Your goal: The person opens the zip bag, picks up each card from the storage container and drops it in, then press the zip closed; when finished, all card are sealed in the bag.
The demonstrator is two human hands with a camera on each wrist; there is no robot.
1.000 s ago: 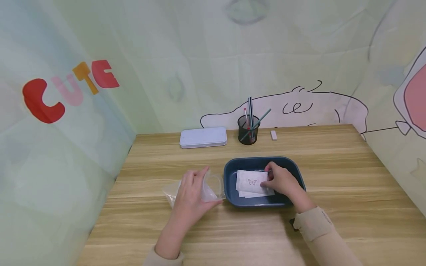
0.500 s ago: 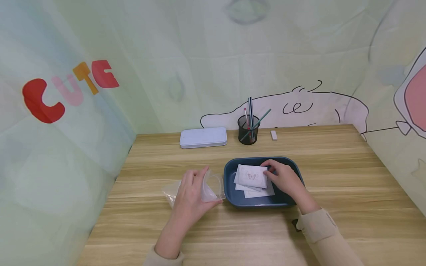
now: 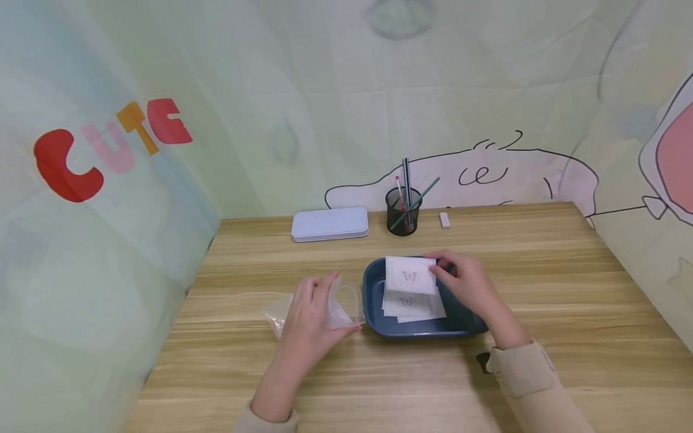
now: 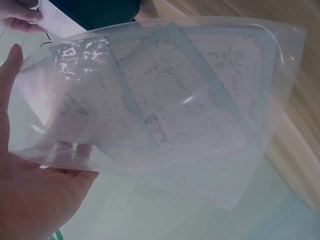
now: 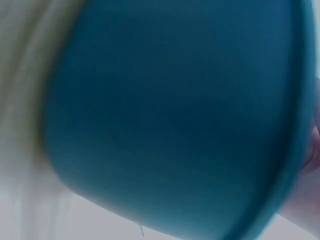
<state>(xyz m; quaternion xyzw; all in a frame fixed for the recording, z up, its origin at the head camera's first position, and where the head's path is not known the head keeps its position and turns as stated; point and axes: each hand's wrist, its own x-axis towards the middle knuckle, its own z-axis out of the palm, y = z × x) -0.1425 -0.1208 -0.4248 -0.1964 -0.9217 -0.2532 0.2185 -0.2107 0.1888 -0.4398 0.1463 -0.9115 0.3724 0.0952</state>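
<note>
Two hands in view. Left hand [image 3: 311, 316]: thumb and fingers set wide apart, curved round one clear plastic bag [image 4: 200, 170], its mouth bowed open toward the tray. Left wrist view shows at least three printed cards [image 4: 170, 100] inside, overlapping; exact count hard to tell through the glare.

Right hand [image 3: 468, 285]: nearly closed, thumb and fingers pinching the right edge of one white packet [image 3: 403, 266] with one butterfly print. That packet is over the far side of one dark blue tray [image 3: 417, 333]; can't tell if it touches the ones below. At least two more white packets [image 3: 414, 308] lie overlapping in the tray, one butterfly visible there.

Tray is on the wooden tabletop [image 3: 390, 385], just right of the bag. Right wrist view: mostly blue tray wall, blurred, sliver of hand at the edge.

Back of tabletop, left to right: one pale flat case [image 3: 329, 224], one black mesh cup [image 3: 402, 222] with at least four pens or pencils [image 3: 430, 187], one small white eraser-like block [image 3: 444, 221]. Two beige sleeves [image 3: 524, 368]. Backdrop [image 3: 314, 90] behind: four letters [image 3: 67, 165] spelling CUTE.
</note>
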